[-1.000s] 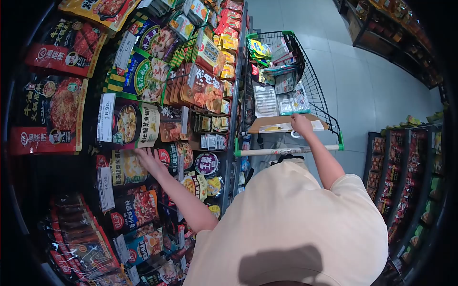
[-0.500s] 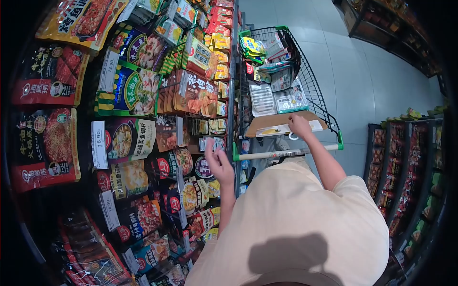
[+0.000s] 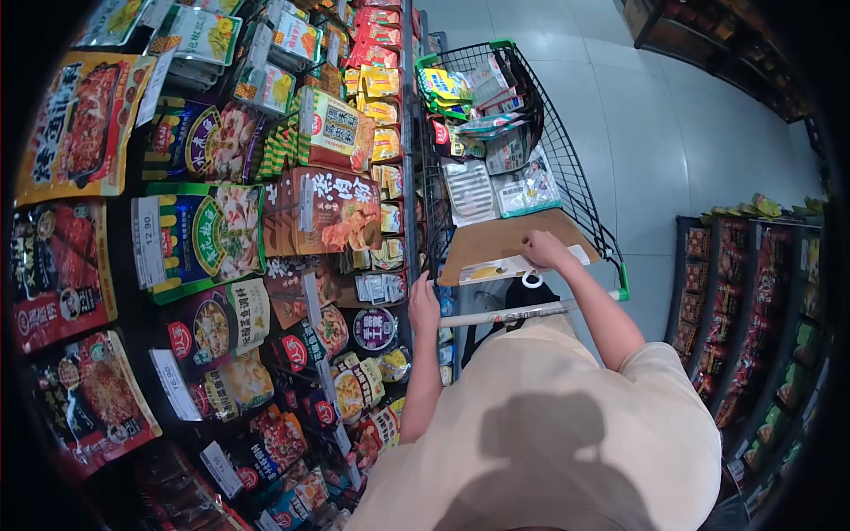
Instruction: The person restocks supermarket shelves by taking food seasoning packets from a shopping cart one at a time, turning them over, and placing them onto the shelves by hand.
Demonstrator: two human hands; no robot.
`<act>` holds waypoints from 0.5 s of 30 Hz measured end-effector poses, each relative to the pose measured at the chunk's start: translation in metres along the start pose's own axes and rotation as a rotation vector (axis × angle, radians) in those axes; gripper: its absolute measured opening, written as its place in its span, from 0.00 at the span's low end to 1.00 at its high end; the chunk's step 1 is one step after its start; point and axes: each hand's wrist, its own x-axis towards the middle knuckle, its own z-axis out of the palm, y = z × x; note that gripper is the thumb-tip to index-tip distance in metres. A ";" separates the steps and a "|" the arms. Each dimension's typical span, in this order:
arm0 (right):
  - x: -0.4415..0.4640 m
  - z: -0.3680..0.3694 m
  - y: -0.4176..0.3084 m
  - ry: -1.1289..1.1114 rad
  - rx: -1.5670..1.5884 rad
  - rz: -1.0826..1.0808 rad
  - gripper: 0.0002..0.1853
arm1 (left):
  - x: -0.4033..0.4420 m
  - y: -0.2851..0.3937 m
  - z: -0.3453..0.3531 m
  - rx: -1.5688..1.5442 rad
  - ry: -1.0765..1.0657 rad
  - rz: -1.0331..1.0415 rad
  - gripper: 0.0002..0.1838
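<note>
The shopping cart [image 3: 580, 155] stands in front of me, with several packets in its basket. At the left end of its pale handle bar [image 3: 505, 316], my left hand [image 3: 424, 307] is closed over the corner, hiding the green fitting there. My right hand [image 3: 546, 250] is closed on a long, flat white package [image 3: 482, 271] lying along the brown flap [image 3: 469, 245]. A white ring [image 3: 532, 280] shows just below those fingers. The package's contents are too small to name.
Close on my left, a shelf holds several seasoning pouches [image 3: 208, 232] and price tags [image 3: 149, 239]. Grey floor tiles [image 3: 646, 133] run along the cart's right side. Another stocked rack [image 3: 753, 310] stands to the right, and a dark shelf [image 3: 708, 53] at the far right.
My left hand has moved from beside the shelf onto the cart's left corner, its spread fingers closing. The view has shifted, with shelf goods sliding left. My right hand stays at the package.
</note>
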 end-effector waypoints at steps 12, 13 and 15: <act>0.175 -0.029 0.013 0.382 0.661 0.136 0.14 | 0.004 0.021 -0.002 0.160 0.002 -0.155 0.15; 0.190 -0.036 0.013 0.478 0.574 0.113 0.13 | 0.004 0.022 -0.002 0.157 0.000 -0.161 0.15; 0.222 -0.050 0.010 0.665 0.397 0.059 0.11 | 0.006 0.023 -0.002 0.188 -0.004 -0.180 0.15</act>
